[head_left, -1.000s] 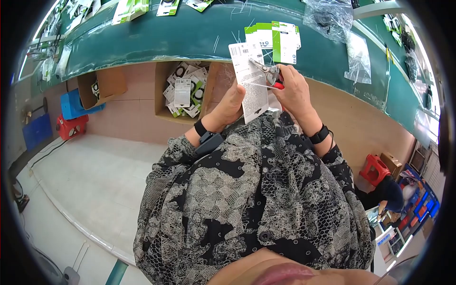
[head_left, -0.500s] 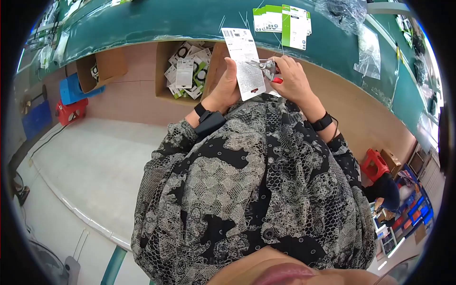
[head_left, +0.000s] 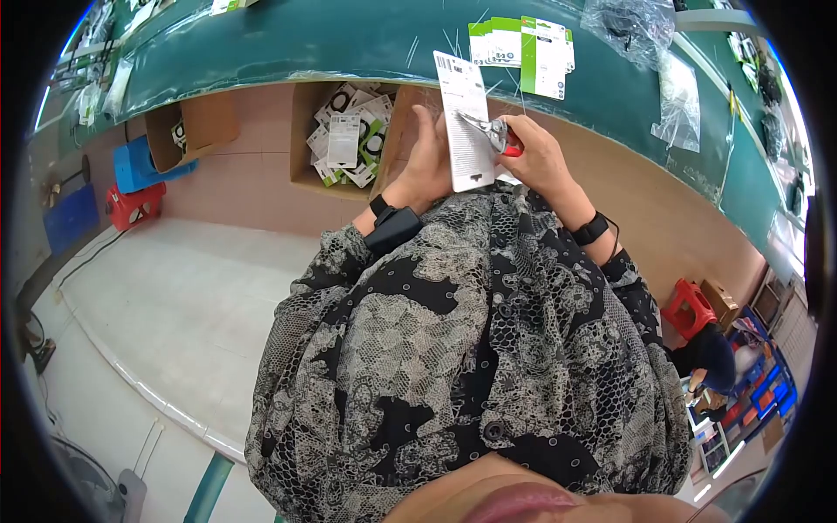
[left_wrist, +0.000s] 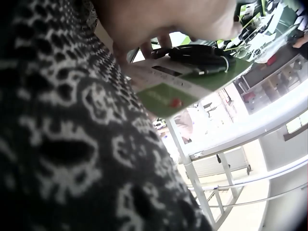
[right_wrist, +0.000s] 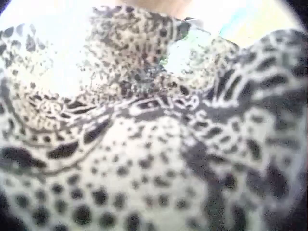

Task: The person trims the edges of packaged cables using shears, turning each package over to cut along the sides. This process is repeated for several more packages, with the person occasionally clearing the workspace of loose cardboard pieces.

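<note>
A white printed packaging card (head_left: 471, 161) stands nearly upright in front of the chest, its text side towards me. My left hand (head_left: 425, 164) holds it from the left, thumb raised beside the edge and fingers hidden behind. In the left wrist view, a coiled black cable (left_wrist: 197, 57) lies on the card's green and white face, with fingertips curled close to it. On the other side, my right hand (head_left: 538, 155) grips red-handled pliers (head_left: 493, 132), whose metal tips overlap the middle of the card. Patterned cloth fills most of the right wrist view.
Several green and white cards (head_left: 545, 65) lie on the green table (head_left: 349, 48), near thin pale strips and clear plastic bags (head_left: 676, 100). Below the table edge, a cardboard box (head_left: 301, 174) holds packaged cables. A red stool (head_left: 689, 309) stands at the right, near another person.
The card and pliers first shifted down and left, then slightly back right. A white strip that crossed the card by the pliers no longer shows. The left thumb has moved away from the card.
</note>
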Available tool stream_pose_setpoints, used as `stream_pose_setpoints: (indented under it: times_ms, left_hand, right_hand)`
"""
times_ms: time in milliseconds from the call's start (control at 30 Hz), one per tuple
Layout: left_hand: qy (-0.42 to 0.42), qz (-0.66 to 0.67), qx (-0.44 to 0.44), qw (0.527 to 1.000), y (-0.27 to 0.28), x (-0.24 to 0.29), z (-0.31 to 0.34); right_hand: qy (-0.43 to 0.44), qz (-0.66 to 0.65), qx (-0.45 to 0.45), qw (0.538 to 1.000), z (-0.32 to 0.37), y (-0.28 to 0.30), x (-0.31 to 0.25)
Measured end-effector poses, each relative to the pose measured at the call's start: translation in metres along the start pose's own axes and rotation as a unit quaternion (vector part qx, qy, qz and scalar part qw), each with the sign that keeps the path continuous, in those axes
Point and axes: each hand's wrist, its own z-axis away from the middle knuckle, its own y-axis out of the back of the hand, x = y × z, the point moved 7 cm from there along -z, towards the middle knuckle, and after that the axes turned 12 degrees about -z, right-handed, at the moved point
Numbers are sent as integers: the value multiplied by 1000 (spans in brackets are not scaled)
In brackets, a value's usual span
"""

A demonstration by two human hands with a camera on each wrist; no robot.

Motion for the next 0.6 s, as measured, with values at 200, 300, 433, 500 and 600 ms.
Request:
stream_pose_setpoints:
  times_ms: [200,300,433,500,600]
  left_hand:
    - [14,-53,31,998,44,-5,-10]
    - [-121,-230,168,951,59,32,-3]
    - [-201,-290,163,921,40,54,4]
    - [-207,-307,150,917,28,57,5]
    - [-217,-341,129,906,15,56,6]
  right_hand:
    - [-82,-72,-18,994,13,0,24]
    - [-94,-78,43,992,16,16,36]
    - [-62,-10,70,996,11,33,3]
    - [-44,29,72,996,4,39,-16]
    - [-36,104,65,992,-5,39,-31]
